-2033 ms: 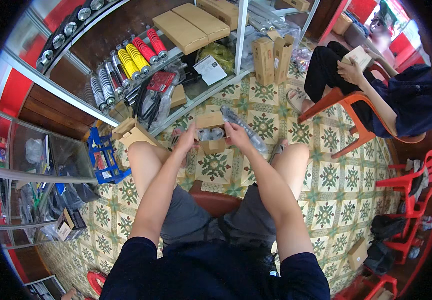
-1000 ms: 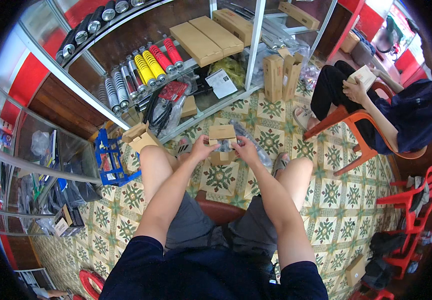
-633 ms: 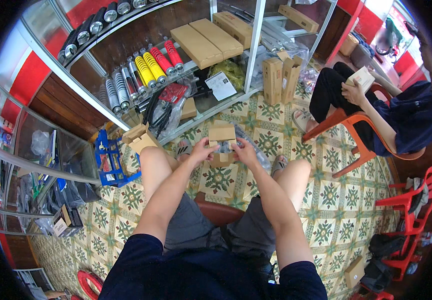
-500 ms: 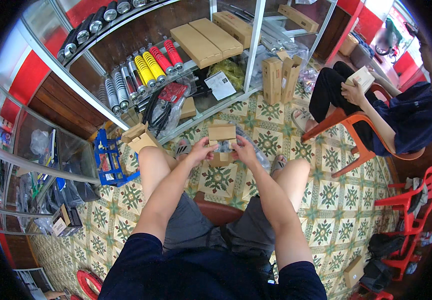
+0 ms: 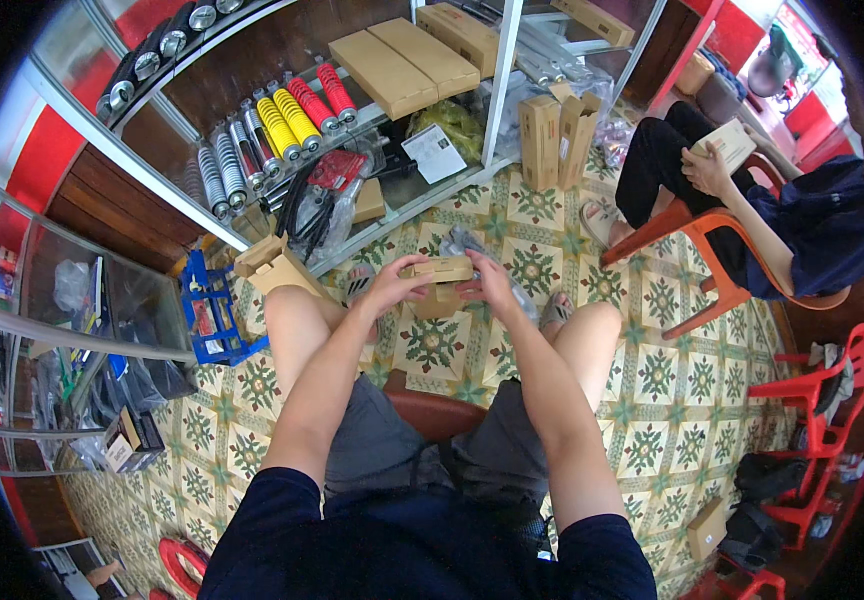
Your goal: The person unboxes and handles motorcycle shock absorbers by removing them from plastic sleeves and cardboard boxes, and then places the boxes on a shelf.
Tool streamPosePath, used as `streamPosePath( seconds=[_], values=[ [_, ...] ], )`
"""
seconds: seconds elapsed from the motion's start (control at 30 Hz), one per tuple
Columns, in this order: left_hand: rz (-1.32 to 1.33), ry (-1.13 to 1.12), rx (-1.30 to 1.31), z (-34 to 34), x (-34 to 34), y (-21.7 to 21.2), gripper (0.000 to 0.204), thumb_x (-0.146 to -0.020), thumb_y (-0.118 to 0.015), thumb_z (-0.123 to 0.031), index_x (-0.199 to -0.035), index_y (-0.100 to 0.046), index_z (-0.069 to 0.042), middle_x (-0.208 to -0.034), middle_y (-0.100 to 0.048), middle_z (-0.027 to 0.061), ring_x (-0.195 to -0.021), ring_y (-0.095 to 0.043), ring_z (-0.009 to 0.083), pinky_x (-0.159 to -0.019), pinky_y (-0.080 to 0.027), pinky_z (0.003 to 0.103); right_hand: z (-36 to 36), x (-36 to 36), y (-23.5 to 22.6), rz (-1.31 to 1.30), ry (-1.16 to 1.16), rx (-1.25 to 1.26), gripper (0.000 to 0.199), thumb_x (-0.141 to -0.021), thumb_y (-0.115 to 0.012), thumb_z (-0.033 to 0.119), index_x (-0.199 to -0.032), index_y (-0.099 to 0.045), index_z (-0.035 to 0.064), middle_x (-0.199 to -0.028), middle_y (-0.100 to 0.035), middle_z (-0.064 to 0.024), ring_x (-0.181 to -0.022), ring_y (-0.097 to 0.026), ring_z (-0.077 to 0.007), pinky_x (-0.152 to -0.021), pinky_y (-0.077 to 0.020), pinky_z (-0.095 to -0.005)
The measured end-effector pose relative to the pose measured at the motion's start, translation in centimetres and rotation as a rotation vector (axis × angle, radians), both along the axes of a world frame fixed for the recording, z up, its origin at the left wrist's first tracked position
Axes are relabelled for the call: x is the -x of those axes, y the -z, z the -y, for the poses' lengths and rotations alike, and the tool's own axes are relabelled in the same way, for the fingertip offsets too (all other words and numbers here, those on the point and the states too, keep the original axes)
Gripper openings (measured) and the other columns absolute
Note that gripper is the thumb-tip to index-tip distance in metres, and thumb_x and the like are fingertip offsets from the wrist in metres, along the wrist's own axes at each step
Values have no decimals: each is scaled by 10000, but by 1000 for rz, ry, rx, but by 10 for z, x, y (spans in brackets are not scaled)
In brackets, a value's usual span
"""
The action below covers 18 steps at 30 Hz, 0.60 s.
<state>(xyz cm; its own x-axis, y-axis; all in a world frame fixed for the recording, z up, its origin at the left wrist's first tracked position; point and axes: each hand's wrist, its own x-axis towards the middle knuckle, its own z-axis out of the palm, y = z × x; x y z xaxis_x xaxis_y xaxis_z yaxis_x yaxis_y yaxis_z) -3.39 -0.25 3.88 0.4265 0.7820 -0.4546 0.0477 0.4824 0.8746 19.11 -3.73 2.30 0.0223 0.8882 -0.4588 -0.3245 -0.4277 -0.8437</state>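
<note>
I sit on a low stool with both arms stretched out between my knees. A small brown cardboard box point(image 5: 439, 270) is held over the patterned tile floor. My left hand point(image 5: 392, 287) grips its left end and my right hand point(image 5: 485, 283) grips its right end. A second piece of brown cardboard hangs just under the box, partly hidden by my fingers. A clear plastic bag point(image 5: 464, 241) lies on the floor right behind the box.
Open cardboard boxes point(image 5: 270, 266) lie by my left knee beside a blue crate point(image 5: 210, 310). A glass shelf unit point(image 5: 372, 120) ahead holds coil springs, flat boxes and cables. Two tall boxes point(image 5: 557, 138) stand on the floor. Another person sits on an orange chair point(image 5: 712, 260) at right, holding a box.
The box has come up off the floor into both hands and now lies level between them; my head has tipped so the shelves sit lower in view.
</note>
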Motion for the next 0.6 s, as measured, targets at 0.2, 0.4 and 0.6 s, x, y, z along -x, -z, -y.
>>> streamPosePath(
  seconds=[0.2, 0.4, 0.6],
  values=[
    [-290, 121, -590, -5, 3, 20, 454, -819, -768, -230, -1220, -596, -104, -1065, -654, 34, -678, -564, 87, -602, -492, 247, 6, -4, 3, 400, -142, -195, 447, -922, -578, 212, -1345, -526, 81, -1249, -610, -145, -807, -691, -238, -690, -564, -359],
    [-368, 143, -545, -4, 0, 5, 427, -836, -743, -241, -1216, -608, -102, -1212, -640, 67, -1001, -626, 153, -812, -510, 283, 11, -8, -12, 804, -185, -487, 338, -883, -673, 203, -1209, -652, 115, -943, -702, -157, -713, -650, -200, -697, -511, -339],
    [-358, 113, -530, -4, 0, 4, 435, -835, -746, -251, -1218, -607, -101, -1116, -667, 45, -763, -625, 117, -706, -509, 272, 7, -9, -6, 879, -181, -600, 314, -892, -659, 190, -1196, -654, 110, -982, -699, -180, -812, -679, -282, -741, -516, -352]
  ],
)
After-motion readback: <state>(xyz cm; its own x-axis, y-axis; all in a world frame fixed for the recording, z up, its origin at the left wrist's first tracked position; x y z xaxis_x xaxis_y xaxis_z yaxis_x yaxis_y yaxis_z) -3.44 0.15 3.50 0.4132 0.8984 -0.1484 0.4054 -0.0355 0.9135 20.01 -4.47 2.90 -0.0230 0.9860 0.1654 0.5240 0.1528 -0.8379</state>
